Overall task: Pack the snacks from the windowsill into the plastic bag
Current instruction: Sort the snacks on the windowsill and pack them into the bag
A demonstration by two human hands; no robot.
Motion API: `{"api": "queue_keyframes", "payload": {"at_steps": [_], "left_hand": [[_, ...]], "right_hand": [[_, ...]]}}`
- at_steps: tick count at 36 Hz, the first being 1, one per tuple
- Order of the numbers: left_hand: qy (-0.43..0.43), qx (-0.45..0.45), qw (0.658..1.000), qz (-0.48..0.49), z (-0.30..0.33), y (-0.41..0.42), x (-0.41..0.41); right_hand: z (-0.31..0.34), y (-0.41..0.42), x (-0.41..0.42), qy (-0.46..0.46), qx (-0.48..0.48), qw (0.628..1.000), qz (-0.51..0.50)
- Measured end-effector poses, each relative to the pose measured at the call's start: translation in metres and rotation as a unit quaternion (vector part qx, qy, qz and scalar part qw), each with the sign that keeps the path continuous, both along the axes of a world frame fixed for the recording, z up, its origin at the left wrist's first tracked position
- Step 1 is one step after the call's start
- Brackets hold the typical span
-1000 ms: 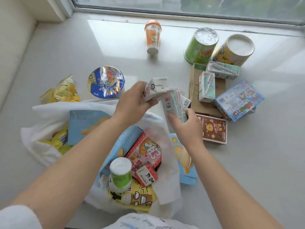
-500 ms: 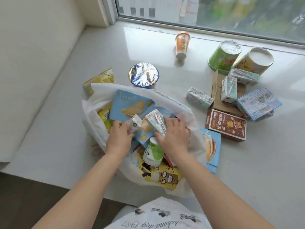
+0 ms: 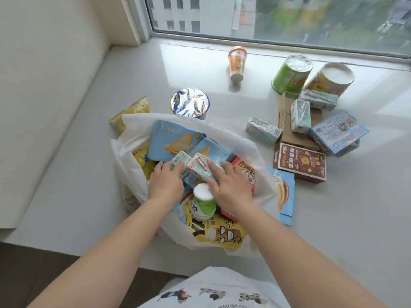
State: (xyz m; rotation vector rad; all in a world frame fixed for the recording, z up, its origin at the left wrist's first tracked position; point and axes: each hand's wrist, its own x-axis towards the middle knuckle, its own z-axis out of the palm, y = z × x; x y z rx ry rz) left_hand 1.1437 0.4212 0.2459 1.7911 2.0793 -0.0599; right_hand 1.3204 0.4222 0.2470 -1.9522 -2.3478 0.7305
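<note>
A white plastic bag (image 3: 249, 150) lies open on the windowsill, holding blue biscuit packs (image 3: 171, 138), a yellow pouch (image 3: 220, 235), a small green bottle (image 3: 203, 204) and a red pack. My left hand (image 3: 165, 185) holds a small drink carton (image 3: 179, 162) inside the bag's mouth. My right hand (image 3: 229, 187) holds a second small carton (image 3: 200, 168) right beside it. Both cartons rest on the packs in the bag.
On the sill lie more cartons (image 3: 263, 130), a brown cardboard tray (image 3: 287, 121), a red-brown box (image 3: 300, 162), a blue box (image 3: 339, 131), a foil-lidded cup (image 3: 190, 103), an orange cup (image 3: 237, 64), green (image 3: 291, 73) and yellow (image 3: 329, 78) tubs, a yellow bag (image 3: 131, 112). The sill's edge runs near me.
Both hands carried the small cartons from above the sill down into the bag. One carton now lies on the sill left of the cardboard tray.
</note>
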Motion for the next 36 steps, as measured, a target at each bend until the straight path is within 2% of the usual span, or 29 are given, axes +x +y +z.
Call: {"api": "queue_keyframes", "payload": {"at_steps": [4,8,12,14,18,21,24,30,34,36], "left_hand": [[-0.067,0.141,0.987,-0.026,0.025,0.025,0.022],[-0.107,0.202,0.97,-0.079,0.052,0.06,0.075],[-0.106,0.16,0.969,-0.157,0.059,0.098,0.144],[-0.056,0.109,0.971,-0.207,0.052,0.119,0.177],[0.057,0.003,0.966,-0.252,0.024,0.156,0.222],[0.107,-0.037,0.959,-0.259,0.0,0.178,0.238],[0.133,-0.036,0.953,-0.271,-0.02,0.196,0.243],[0.159,-0.049,0.95,-0.266,-0.054,0.221,0.242],[0.166,-0.056,0.944,-0.28,-0.072,0.234,0.244],[0.162,-0.046,0.943,-0.286,-0.08,0.24,0.246]], "right_hand": [[0.006,-0.006,0.017,0.083,0.085,0.988,-0.095],[0.011,0.004,0.064,0.114,0.142,0.968,-0.17],[0.014,0.032,0.138,0.015,0.065,0.973,-0.22],[0.012,0.047,0.172,-0.042,0.025,0.974,-0.221],[0.002,0.081,0.218,-0.09,-0.033,0.97,-0.224],[-0.007,0.109,0.234,-0.086,-0.044,0.968,-0.231],[-0.018,0.135,0.239,-0.06,-0.052,0.97,-0.231],[-0.041,0.182,0.24,-0.039,-0.017,0.967,-0.251],[-0.051,0.211,0.244,-0.08,0.038,0.962,-0.259],[-0.055,0.226,0.244,-0.056,0.028,0.965,-0.256]]}}
